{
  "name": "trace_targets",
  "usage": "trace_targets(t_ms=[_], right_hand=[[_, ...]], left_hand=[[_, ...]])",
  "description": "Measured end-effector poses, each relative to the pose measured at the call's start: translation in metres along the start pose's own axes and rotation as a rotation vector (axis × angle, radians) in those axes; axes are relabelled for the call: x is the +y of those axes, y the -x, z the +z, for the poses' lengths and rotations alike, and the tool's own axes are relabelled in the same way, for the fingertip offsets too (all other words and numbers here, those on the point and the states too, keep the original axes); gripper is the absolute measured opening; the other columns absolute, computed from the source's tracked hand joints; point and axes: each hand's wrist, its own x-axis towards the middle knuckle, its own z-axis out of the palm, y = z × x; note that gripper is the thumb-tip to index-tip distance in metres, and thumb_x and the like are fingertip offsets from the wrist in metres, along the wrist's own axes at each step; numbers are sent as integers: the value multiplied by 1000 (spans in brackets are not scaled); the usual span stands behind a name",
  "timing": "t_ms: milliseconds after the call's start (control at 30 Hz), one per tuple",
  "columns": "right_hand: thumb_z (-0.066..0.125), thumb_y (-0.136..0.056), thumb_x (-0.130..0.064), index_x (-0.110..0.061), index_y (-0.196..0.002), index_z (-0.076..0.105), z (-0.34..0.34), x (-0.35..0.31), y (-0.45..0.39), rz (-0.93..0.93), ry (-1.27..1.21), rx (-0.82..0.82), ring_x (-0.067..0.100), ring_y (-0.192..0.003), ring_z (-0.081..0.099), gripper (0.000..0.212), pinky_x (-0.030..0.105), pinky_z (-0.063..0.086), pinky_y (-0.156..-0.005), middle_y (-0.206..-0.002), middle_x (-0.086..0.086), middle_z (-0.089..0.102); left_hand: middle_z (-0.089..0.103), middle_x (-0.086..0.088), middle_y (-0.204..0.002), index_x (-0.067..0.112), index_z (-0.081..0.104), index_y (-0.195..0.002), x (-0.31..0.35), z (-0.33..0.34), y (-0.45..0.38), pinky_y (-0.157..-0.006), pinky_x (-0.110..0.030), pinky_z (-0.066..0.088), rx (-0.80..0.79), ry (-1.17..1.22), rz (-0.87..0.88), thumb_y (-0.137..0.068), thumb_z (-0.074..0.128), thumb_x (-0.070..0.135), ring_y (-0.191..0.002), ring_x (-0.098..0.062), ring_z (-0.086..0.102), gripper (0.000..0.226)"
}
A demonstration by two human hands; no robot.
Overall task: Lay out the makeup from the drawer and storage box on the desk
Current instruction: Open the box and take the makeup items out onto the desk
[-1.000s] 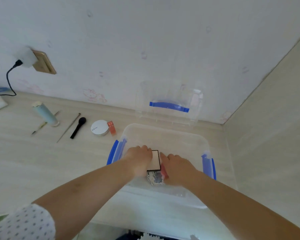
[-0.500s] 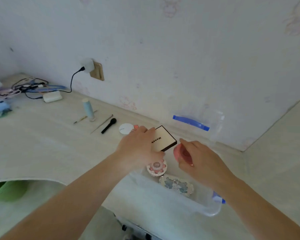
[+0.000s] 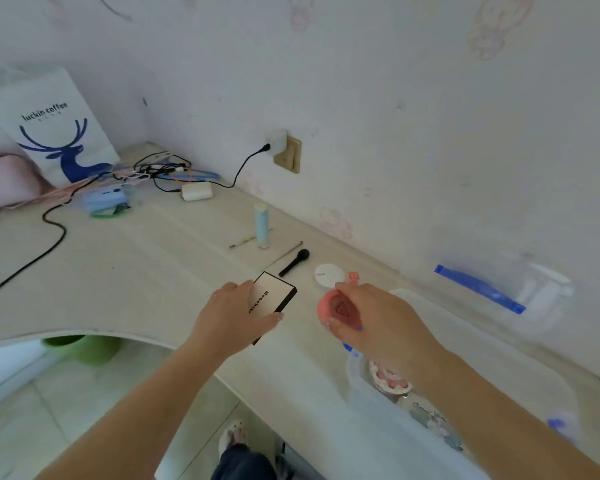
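My left hand (image 3: 231, 317) grips a flat cream palette with black edges (image 3: 272, 297) just above the desk, left of the storage box. A round pink compact (image 3: 336, 308) is held in my right hand (image 3: 378, 323), over the box's left end. The clear storage box (image 3: 499, 344) with blue clips sits at the right; a pink flower-shaped case (image 3: 390, 377) and a pale patterned case (image 3: 430, 419) lie inside. Laid out on the desk behind are a white round compact (image 3: 328, 274), a small pink item (image 3: 353, 277), a black brush (image 3: 294, 262), a thin stick (image 3: 286, 252), a pale blue tube (image 3: 261, 225) and a pencil (image 3: 243, 241).
The box's clear lid with a blue strip (image 3: 492, 289) leans on the wall. At the far left lie tangled cables (image 3: 160, 171), a white charger (image 3: 196, 191), a paper bag (image 3: 52, 126) and a pink pouch (image 3: 0, 181). A wall socket (image 3: 286, 152) holds a plug. A green bin (image 3: 80, 348) stands under the desk's curved edge.
Both hands lifted out of the box and moved left over the desk, the left with the palette, the right with the pink compact. The view swung left.
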Motion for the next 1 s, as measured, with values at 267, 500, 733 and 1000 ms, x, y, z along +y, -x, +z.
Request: trace_targets(t_ms=[267,500,733,1000], right_hand=[[49,-85,-57,-26,-129,45,81,-50,-145,32,20,-183,20,-110,53,54,27,38,-78,-120,-2,55],[56,-83,-47,-24,-133,42,159,-71,-224,223,-90,-373,25,-115,51,57,30,40,-88,-125,4,49],[59,-86,-31,-21,-146,28,203,-78,-244,392,-211,-338,22,-128,38,68,27,37,-101,-142,2,34],[61,-86,-30,-21,-146,29,228,-83,-240,430,-271,-189,18,-130,33,69,25,35,-103,-144,-2,35]], left_hand=[[51,0,-92,18,48,-86,-104,-7,-106,-75,-33,42,-68,-25,-133,-71,63,53,-97,-24,49,41],[51,-9,-113,10,49,-110,-163,3,-178,-92,-36,40,-186,-45,-173,-74,62,41,-112,-31,44,49],[44,-7,-130,14,41,-128,-191,18,-214,-98,-37,38,-247,-162,-88,-76,63,47,-123,-30,40,66],[41,-8,-132,14,34,-138,-192,28,-228,-97,-37,37,-221,-220,-23,-69,69,50,-127,-32,38,86]])
